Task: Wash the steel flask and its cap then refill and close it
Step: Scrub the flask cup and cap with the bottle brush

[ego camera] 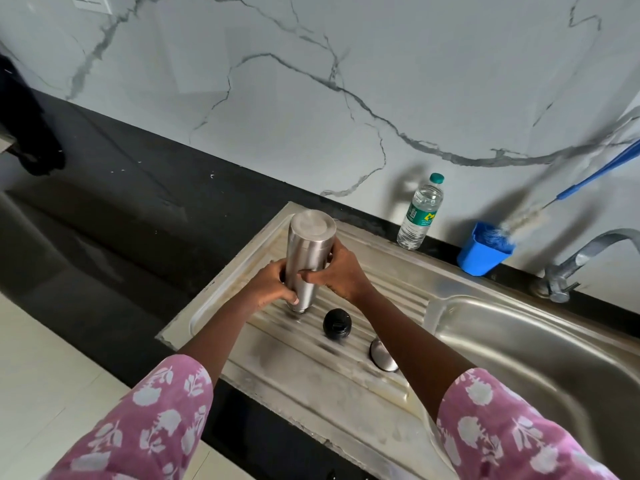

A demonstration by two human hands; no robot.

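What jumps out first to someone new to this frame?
Both hands grip the steel flask, stood narrow end down on the ribbed drainboard: left hand low, right hand higher. Nearer the camera lie a black cap and a steel lid, apart. By the wall stand a plastic water bottle and a blue cup holding a brush.

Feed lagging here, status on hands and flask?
Left hand, right hand both grip steel flask, inverted, mouth at drainboard. Black cap off, beside it. Nothing blocking.
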